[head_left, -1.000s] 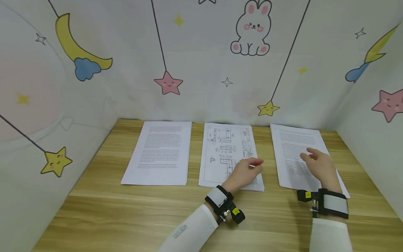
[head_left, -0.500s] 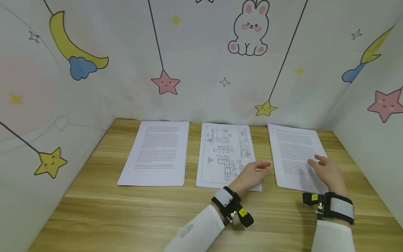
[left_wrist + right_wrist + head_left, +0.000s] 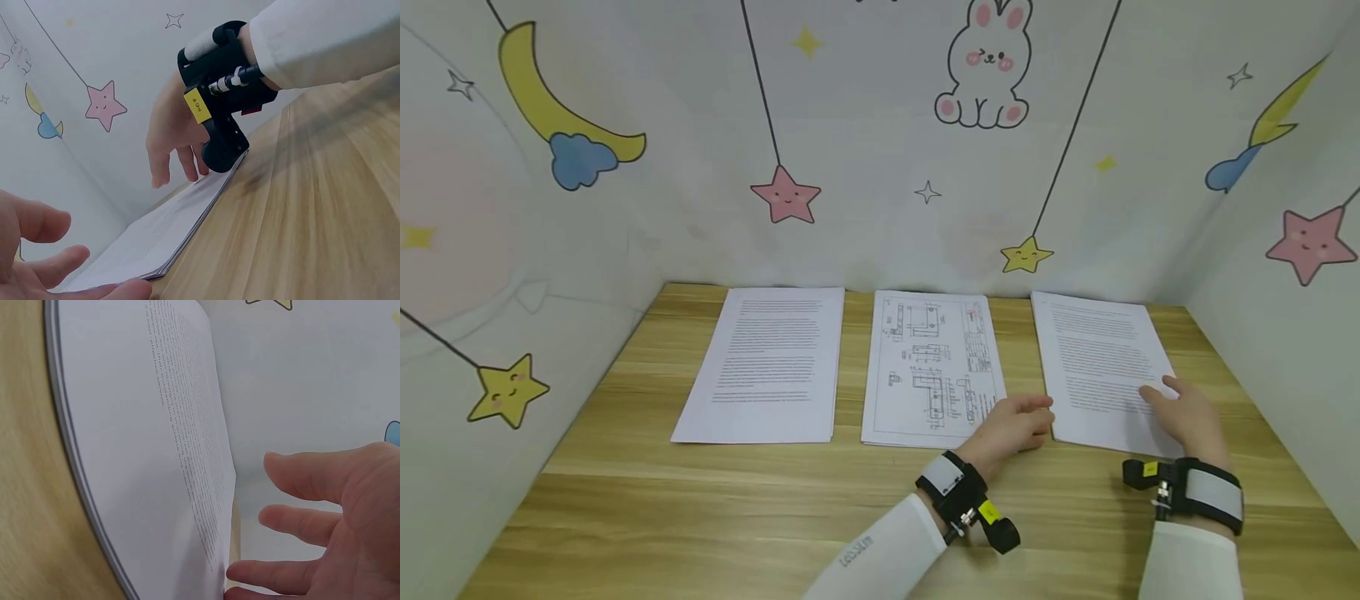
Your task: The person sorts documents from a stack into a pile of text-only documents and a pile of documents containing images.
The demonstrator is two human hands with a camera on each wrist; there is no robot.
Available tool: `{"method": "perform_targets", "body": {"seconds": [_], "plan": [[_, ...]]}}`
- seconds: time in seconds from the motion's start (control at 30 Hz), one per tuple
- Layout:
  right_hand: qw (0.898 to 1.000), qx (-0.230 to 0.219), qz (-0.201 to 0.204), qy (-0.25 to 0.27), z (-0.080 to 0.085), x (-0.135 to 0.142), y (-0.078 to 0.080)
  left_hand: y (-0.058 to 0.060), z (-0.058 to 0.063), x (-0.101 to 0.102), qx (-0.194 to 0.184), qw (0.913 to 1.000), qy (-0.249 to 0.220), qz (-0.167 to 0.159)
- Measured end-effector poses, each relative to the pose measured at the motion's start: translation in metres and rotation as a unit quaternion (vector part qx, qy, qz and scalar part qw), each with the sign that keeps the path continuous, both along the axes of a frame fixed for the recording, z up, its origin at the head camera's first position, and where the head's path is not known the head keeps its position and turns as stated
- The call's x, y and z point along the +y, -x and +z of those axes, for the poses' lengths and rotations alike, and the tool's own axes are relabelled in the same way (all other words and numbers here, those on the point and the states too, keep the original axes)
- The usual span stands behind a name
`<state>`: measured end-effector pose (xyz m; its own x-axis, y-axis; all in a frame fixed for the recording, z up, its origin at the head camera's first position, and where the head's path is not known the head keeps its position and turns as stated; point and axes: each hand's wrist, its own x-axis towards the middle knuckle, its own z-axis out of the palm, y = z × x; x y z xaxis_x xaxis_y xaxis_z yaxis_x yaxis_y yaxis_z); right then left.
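Observation:
On the right of the table lies a stack of printed text sheets (image 3: 1097, 367). My left hand (image 3: 1009, 429) reaches its lower left corner with fingers extended, overlapping the bottom of a stack of technical drawings (image 3: 917, 417) in the head view. The left wrist view has my left fingers (image 3: 56, 265) right at the text stack's edge (image 3: 181, 231). At that stack's right side is my right hand (image 3: 1191, 421), thumb over the top sheet. Its fingers (image 3: 294, 525) are spread apart in the right wrist view, the lower ones at the paper's edge.
Another stack of text pages (image 3: 760, 358) lies on the left of the wooden table (image 3: 700, 517). A pale curtain (image 3: 865, 142) printed with stars, a moon and a rabbit stands behind and on both sides. Each wrist wears a strapped black camera mount (image 3: 1202, 492).
My left hand has moved right and slightly down, from over the drawings to the right stack's edge. My right hand has moved outward and down to that stack's right side. The head view has shifted slightly.

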<state>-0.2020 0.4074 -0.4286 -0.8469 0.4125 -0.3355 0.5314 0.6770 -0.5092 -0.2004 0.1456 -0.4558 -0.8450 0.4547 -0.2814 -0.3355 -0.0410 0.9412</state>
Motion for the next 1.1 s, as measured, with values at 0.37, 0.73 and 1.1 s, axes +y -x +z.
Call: {"method": "perform_targets", "body": {"seconds": [0.37,0.73,1.1], "plan": [[1.0,0.002,-0.004,-0.007,0.001,0.0014,-0.0043,-0.0006,0.0007,0.0046,-0.046,0.998,-0.039,0.019],[1.0,0.009,-0.029,-0.007,0.0029,-0.0002,-0.0025,0.0022,-0.0049,0.0039,-0.084,0.9927,-0.086,0.011],[0.998,0.041,-0.049,-0.022,-0.0005,0.0016,-0.0043,0.0026,-0.0065,0.0033,-0.091,0.9915,-0.093,0.007]]}}
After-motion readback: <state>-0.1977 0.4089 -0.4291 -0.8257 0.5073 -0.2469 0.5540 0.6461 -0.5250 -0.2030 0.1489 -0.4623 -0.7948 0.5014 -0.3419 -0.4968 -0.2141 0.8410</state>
